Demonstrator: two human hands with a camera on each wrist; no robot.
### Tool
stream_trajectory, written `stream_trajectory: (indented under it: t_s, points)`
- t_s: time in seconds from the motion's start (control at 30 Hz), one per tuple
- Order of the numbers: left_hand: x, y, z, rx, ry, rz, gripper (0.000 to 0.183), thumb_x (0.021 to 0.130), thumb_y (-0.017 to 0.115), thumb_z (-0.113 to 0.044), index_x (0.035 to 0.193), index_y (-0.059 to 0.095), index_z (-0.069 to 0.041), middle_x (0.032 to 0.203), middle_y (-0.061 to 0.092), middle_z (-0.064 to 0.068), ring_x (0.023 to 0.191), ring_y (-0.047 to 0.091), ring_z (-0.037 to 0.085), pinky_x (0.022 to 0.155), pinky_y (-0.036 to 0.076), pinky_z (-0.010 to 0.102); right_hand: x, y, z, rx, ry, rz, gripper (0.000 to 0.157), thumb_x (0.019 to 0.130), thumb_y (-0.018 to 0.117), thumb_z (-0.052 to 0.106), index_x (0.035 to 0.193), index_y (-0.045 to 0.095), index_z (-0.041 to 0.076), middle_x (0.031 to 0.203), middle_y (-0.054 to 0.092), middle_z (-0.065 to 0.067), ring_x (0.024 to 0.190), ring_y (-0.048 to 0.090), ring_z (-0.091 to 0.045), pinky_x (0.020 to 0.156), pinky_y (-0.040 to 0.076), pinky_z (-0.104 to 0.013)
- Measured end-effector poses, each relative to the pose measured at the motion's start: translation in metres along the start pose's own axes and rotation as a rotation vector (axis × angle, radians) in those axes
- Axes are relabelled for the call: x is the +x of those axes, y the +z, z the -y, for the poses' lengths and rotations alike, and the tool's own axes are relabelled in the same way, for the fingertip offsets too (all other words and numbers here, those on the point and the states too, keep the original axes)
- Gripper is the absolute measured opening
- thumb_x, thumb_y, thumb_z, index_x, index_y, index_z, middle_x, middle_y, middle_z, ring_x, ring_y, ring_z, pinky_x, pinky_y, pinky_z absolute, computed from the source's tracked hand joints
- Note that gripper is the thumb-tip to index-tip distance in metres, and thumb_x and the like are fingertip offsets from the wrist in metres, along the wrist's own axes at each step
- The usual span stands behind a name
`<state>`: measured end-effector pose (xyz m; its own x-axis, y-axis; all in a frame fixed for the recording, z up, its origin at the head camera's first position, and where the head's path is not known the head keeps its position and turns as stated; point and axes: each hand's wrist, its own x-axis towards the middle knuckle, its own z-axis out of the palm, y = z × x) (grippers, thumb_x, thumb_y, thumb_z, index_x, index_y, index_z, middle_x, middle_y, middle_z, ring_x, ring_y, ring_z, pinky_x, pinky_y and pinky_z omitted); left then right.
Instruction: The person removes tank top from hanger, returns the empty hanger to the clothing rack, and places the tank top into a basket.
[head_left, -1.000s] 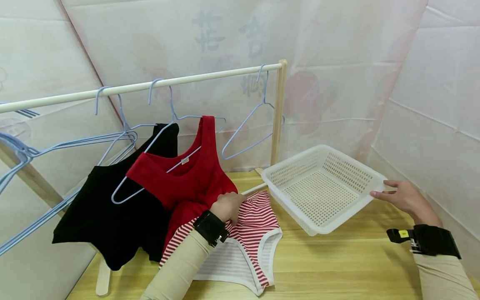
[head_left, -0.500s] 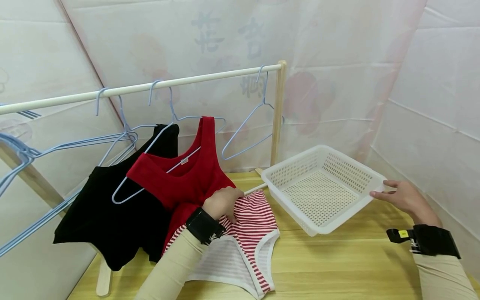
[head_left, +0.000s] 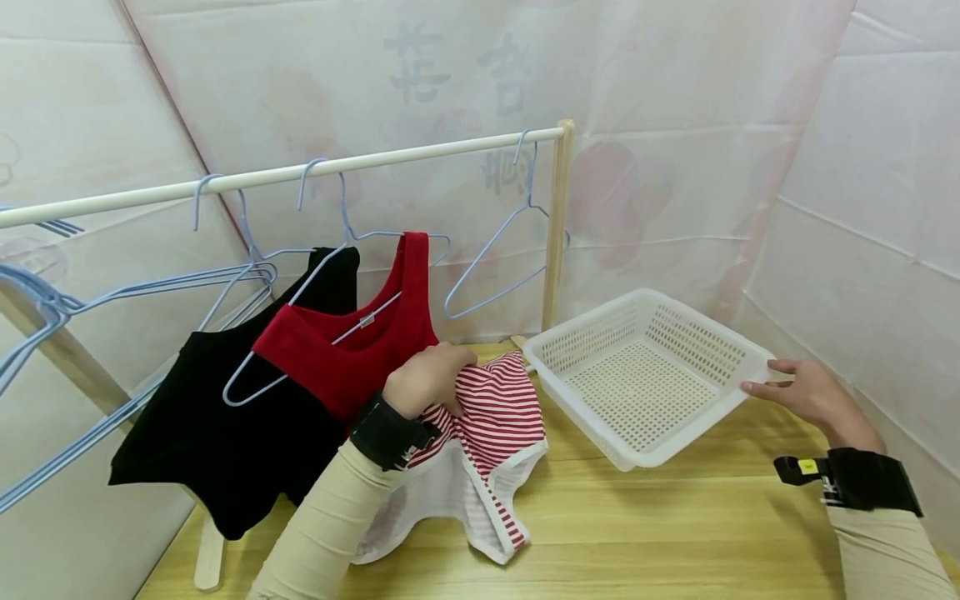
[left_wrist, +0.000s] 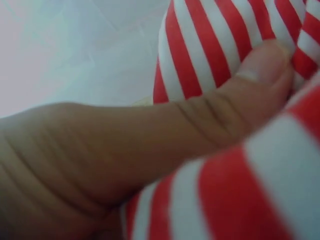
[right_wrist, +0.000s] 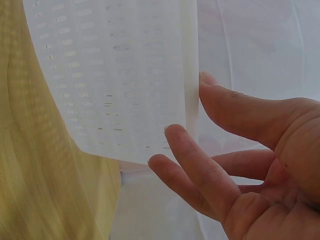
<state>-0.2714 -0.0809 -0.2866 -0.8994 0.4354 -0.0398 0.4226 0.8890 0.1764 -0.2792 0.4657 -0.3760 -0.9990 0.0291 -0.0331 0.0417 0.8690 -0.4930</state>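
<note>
Overall, from the head view, we see the left hand [head_left: 427, 382] gripping a pair of red-and-white striped cloth briefs with white trim [head_left: 501, 408], held over the pale wood-grain counter [head_left: 660, 533], between the scoop-necked red sleeveless top [head_left: 352, 354] and the white rectangular perforated plastic basket [head_left: 637, 387]. We find the basket tilted to the right of the briefs, its right rim pinched by the right hand [head_left: 813, 404]; we cannot tell whether its base touches the counter. To the left, we see the red top and a black cloth garment [head_left: 240, 425] on light-blue wire hangers, hooked over a white rod [head_left: 322, 169]; a bare blue wire hanger [head_left: 486, 252] hangs near the wooden post [head_left: 557, 225].

Through the left wrist view, we see the thumb [left_wrist: 200, 120] pressed on the striped cloth, with a blurred fold in front; the left hand's other fingers are hidden from us.

From the right wrist view, we see the thumb against one side of the basket's rim and the tips of two slightly separated fingers [right_wrist: 202, 172] against the other, pinching it.
</note>
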Motion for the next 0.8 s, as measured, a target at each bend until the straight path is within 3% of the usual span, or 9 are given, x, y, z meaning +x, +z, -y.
stream_trajectory:
  t_s: [0.33, 0.8]
  points:
    - [-0.010, -0.025, -0.011, -0.004, 0.010, -0.099, 0.048, 0.074, 0.092, -0.013, 0.118, 0.073, -0.010, 0.110, 0.073, 0.010, 0.096, 0.064, 0.025, 0.089, 0.059, 0.046, -0.001, 0.000, 0.001, 0.040, 0.022, 0.025, 0.103, 0.100, 0.060, 0.055, 0.147, 0.018, -0.026, 0.135, 0.051, -0.045, 0.128, 0.046, -0.066, 0.089, 0.047, -0.071]
    - [-0.016, -0.034, -0.039, -0.054, 0.046, -0.192, 0.035, 0.086, 0.081, -0.008, 0.119, 0.072, -0.006, 0.113, 0.075, 0.012, 0.098, 0.068, 0.029, 0.093, 0.059, 0.047, -0.001, 0.000, 0.000, 0.037, 0.021, 0.028, 0.104, 0.100, 0.060, 0.056, 0.148, 0.018, -0.026, 0.138, 0.048, -0.046, 0.127, 0.046, -0.066, 0.089, 0.046, -0.073]
